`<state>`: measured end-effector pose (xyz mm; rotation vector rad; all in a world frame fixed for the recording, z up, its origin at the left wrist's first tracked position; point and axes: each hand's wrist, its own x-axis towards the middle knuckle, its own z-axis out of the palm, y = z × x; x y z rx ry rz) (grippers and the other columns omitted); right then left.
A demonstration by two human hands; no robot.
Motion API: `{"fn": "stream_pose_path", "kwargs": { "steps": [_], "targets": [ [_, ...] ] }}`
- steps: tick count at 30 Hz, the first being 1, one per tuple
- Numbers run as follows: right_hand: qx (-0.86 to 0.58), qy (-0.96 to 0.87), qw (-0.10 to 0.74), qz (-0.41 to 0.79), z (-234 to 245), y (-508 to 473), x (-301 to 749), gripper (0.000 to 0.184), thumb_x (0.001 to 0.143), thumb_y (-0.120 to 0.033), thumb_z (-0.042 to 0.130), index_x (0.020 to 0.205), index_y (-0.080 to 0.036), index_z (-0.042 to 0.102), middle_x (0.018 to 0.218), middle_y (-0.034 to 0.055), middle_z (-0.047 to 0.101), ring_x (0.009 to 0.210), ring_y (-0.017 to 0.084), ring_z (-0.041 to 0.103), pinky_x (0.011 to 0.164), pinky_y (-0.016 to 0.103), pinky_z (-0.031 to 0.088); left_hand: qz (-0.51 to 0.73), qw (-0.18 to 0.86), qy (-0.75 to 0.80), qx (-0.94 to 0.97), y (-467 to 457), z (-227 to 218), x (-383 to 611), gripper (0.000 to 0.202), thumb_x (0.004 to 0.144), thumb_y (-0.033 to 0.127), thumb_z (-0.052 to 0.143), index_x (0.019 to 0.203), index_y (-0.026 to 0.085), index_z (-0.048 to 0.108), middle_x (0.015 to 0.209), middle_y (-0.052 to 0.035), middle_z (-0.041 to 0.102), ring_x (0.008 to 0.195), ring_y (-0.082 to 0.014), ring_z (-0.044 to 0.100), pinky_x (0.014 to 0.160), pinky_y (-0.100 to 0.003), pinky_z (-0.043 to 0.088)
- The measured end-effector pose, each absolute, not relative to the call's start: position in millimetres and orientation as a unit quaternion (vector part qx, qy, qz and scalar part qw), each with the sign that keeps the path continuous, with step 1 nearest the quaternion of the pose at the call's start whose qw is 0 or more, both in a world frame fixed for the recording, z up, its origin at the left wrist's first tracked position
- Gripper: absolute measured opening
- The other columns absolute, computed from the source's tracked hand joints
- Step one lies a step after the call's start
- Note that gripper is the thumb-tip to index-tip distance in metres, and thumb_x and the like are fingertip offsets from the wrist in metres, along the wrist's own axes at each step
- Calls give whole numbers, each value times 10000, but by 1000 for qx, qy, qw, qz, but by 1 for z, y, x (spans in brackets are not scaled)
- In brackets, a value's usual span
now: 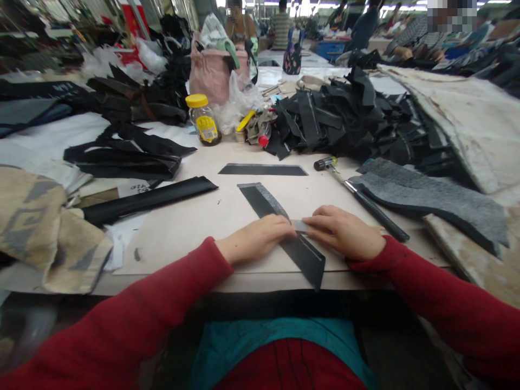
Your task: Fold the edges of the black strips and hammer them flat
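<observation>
The left hand [254, 238] lies palm down with its fingers out flat, pressing on a black strip [305, 259] rather than closing round it; the right hand [343, 233] comes in from the other side, fingers together and slightly curled over a small grey tab [299, 225], though whether they pinch it or only rest on it cannot be told from this view; the two hands nearly meet at the tab, which sits on the strip between them. The strip lies at a slant, its far end under a grey lining [266, 199] laid along one edge; its near end juts past the edge of a pale board [195, 254], which covers the table [247, 283]. Flat, even pressure from both hands seems the best way to keep the lining from creeping, with the left hand anchoring close to the tab; the strip's overhanging end could tip if pressed too far out. Just right of the right hand lies a rubber-headed mallet [357, 192]; beyond are grey felt pieces [430, 206], a black trapezoid [262, 169], another black strip [150, 200] and a heap of black offcuts [337, 119].
</observation>
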<state>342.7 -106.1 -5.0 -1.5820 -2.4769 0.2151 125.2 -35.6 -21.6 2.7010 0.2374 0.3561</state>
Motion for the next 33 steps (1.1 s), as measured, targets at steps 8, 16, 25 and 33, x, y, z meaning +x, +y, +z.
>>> {"fn": "stream_pose_path", "kwargs": {
  "steps": [8,16,25,33],
  "targets": [
    [-542,-831,93,78,-4,-106,340,277,869,-305,469,1050,-173,632,910,96,599,827,191,553,758,328,457,109,99,102,984,-11,-23,115,270,881,324,452,1073,165,556,1112,-94,529,1023,-192,469,934,-350,368],
    [-540,-833,96,70,-7,-86,333,270,867,-294,470,1035,-160,633,903,99,591,834,198,544,763,327,446,116,90,93,985,-12,-27,115,278,896,321,412,1056,150,562,1072,-99,530,1009,-202,469,929,-357,379],
    [-537,-837,88,61,-6,-57,322,265,875,-303,454,999,-166,644,873,91,576,832,192,533,766,314,427,131,128,100,978,-11,-27,112,262,889,292,427,1060,152,567,1080,-109,519,1010,-213,465,928,-362,385],
    [-541,-833,79,84,-5,-88,319,268,879,-295,447,1022,-165,631,898,90,581,831,193,535,759,318,434,128,198,86,968,-32,-22,105,225,896,229,411,1033,166,578,1063,-94,546,1001,-189,493,921,-332,398]
  ]
}}
